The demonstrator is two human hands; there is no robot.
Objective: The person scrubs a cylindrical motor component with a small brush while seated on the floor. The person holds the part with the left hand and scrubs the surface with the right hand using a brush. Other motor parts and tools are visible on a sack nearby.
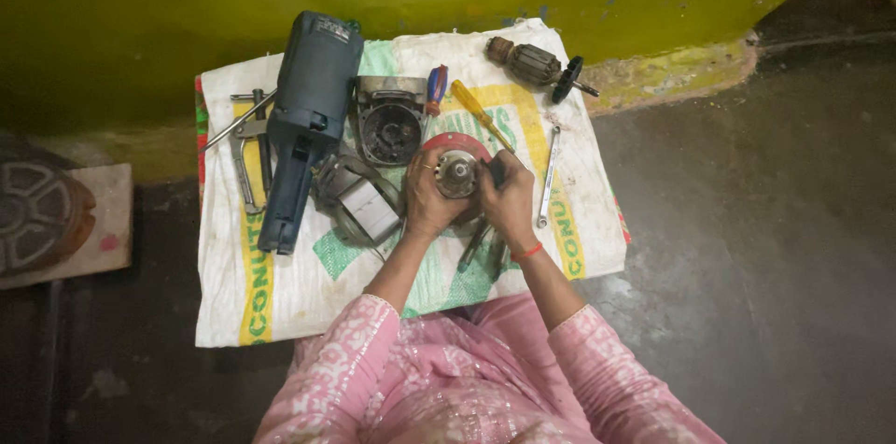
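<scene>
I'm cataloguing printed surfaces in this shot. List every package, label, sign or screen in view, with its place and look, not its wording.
Woven sack: spread flat on the floor as a work mat under the tools and both hands; white, rectangular, with green and yellow printed bands and lettering.
Label plate: on the top end of the dark blue power tool body, at the sack's upper left; small, pale, rectangular.
No signs or screens show.
</scene>
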